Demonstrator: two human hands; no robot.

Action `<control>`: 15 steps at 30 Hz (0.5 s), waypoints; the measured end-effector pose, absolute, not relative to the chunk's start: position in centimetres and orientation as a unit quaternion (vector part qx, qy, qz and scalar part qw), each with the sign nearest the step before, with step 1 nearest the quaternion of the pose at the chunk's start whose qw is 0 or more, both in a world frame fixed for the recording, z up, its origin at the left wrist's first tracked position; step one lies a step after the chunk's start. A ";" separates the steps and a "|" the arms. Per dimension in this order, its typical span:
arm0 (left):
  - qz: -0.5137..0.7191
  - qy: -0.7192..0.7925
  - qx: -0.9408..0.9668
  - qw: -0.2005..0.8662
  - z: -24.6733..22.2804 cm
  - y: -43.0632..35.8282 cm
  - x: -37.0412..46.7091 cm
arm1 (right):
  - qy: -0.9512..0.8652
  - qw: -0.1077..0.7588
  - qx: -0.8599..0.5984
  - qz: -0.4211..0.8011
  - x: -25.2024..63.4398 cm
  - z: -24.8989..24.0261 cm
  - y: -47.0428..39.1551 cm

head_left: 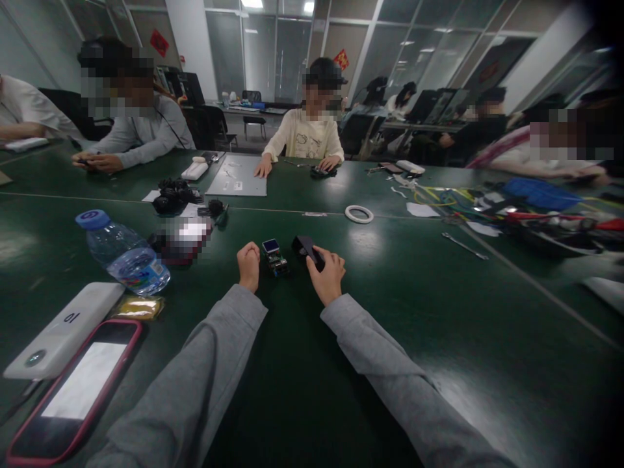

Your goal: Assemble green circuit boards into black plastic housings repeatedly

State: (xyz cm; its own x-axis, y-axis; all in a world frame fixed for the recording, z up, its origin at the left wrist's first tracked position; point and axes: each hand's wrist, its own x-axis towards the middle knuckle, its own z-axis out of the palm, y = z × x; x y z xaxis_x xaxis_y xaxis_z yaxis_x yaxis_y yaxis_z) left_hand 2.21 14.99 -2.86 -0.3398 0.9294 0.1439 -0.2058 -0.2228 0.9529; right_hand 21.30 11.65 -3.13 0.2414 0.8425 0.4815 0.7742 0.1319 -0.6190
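Note:
A small electronic module with a tiny blue screen sits on the dark green table between my hands. My left hand rests just left of it as a closed fist, holding nothing that I can see. My right hand is to its right and grips a small black part between thumb and fingers. Both my arms are in grey sleeves.
At my left lie a water bottle, a white power bank, a phone in a pink case and a yellow packet. A tape ring, a grey sheet, black parts and tangled cables lie farther off. Several people sit around the table.

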 end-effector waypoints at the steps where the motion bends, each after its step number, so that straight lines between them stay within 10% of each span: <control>1: 0.676 0.461 0.394 0.419 -2.9 15.0 2.2 | -0.606 0.441 -0.660 0.050 21.5 -3.3 11.8; 15: 0.683 0.455 0.390 0.417 -2.8 15.1 2.3 | -0.662 0.439 -0.605 -0.063 19.9 -1.5 9.8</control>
State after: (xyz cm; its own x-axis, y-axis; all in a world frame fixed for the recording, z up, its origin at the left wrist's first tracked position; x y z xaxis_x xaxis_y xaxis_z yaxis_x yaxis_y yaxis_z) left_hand 2.29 15.08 -2.85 -0.3473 0.9251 0.1536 -0.2151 -0.2380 0.9471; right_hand 19.91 9.84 -1.46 0.1165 0.7450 0.6568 0.8556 0.2605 -0.4473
